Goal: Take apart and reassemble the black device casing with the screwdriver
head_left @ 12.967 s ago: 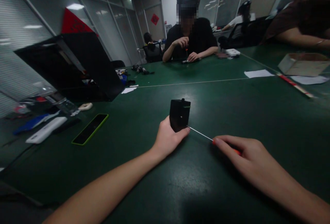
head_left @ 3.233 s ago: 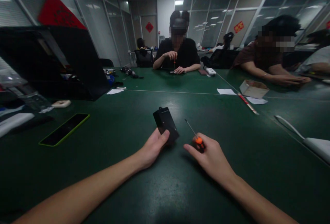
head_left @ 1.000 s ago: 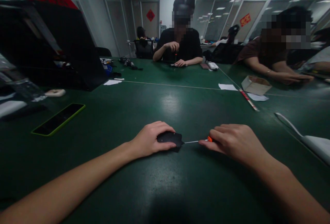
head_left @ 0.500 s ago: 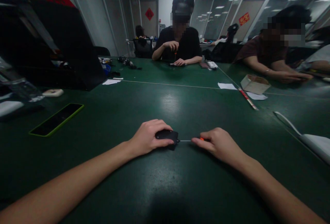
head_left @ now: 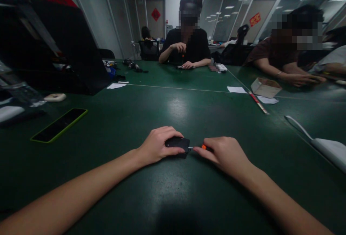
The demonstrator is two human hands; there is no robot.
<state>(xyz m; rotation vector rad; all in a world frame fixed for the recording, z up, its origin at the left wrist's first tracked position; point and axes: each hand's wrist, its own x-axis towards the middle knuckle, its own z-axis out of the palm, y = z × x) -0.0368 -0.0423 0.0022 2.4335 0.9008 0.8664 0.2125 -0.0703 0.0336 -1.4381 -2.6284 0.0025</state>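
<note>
Left hand (head_left: 158, 146) clamps the small black plastic box (head_left: 177, 143) flat on the green worktop (head_left: 189, 109) while right hand (head_left: 225, 154) grips the orange-handled screwdriver (head_left: 203, 147) against its side.

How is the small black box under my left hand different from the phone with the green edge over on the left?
The black box is small and chunky; the phone is long, thin and flat. The left hand grips the box while the right hand holds a screwdriver against its side; the phone lies untouched, apart from both hands. The phone has a green rim; the box is all black. Both rest on the green table.
</note>
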